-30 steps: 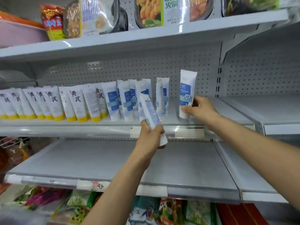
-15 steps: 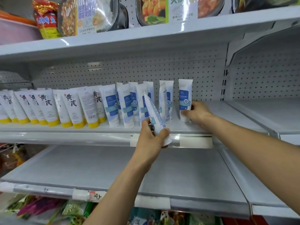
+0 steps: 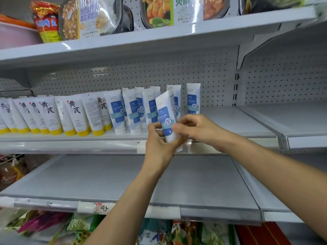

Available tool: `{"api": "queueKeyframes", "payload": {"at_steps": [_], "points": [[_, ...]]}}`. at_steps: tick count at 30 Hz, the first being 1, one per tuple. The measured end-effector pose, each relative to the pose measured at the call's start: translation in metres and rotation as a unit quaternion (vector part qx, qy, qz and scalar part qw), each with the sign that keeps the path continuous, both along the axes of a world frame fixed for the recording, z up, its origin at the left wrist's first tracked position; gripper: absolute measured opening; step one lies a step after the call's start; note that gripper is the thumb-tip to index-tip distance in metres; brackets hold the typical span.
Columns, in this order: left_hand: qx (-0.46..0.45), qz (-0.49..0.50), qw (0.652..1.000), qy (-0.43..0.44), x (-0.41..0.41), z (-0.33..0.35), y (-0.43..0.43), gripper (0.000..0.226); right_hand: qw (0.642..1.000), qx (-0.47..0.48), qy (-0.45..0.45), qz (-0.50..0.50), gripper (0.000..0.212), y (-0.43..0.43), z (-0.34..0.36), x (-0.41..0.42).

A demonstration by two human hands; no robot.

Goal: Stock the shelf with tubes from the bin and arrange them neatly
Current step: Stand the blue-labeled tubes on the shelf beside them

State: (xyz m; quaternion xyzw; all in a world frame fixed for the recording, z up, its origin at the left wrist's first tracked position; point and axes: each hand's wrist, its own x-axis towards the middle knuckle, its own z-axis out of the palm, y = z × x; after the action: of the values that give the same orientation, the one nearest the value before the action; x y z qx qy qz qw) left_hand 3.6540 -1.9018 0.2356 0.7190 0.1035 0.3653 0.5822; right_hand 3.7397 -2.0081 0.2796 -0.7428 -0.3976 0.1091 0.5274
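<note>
Hands met in front of the shelf [image 3: 230,119] edge, both forearms reaching up and forward. My left hand [image 3: 159,140] wrapped its grip around the lower part of a blue-and-white tube [image 3: 166,117], tilted slightly left, cap end down. My right hand [image 3: 196,128] pinched the same tube's right edge. A row of tubes [image 3: 134,110] stood just behind.
</note>
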Motion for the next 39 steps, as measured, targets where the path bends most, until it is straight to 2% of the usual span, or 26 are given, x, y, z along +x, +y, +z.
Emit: {"api": "queueKeyframes", "payload": {"at_steps": [8,14,17,24,29,33,39], "points": [[0.064,-0.012,0.998,0.011,0.003,0.001,-0.011,0.066,0.999,-0.005,-0.017,-0.039,0.026,-0.006,0.004,0.002],[0.249,0.055,0.963,0.085,-0.003,0.005,0.01,0.041,0.994,0.037,-0.032,-0.095,0.02,-0.013,0.012,0.03],[0.296,0.077,0.946,0.105,-0.003,0.004,0.019,0.035,0.993,0.025,-0.025,-0.111,0.023,-0.011,0.01,0.045],[0.319,0.079,0.934,0.138,0.003,0.002,0.027,0.027,0.995,-0.003,0.007,-0.103,0.033,-0.005,0.005,0.069],[0.331,0.081,0.929,0.146,0.008,0.004,0.028,0.027,0.996,-0.011,0.013,-0.083,0.022,-0.006,0.002,0.076],[0.327,0.08,0.93,0.149,0.01,0.004,0.027,0.028,0.997,-0.013,0.015,-0.079,0.022,-0.006,0.003,0.076],[0.328,0.085,0.928,0.157,0.003,0.005,0.018,0.029,0.992,-0.03,-0.023,-0.123,0.041,-0.014,0.001,0.066]]}}
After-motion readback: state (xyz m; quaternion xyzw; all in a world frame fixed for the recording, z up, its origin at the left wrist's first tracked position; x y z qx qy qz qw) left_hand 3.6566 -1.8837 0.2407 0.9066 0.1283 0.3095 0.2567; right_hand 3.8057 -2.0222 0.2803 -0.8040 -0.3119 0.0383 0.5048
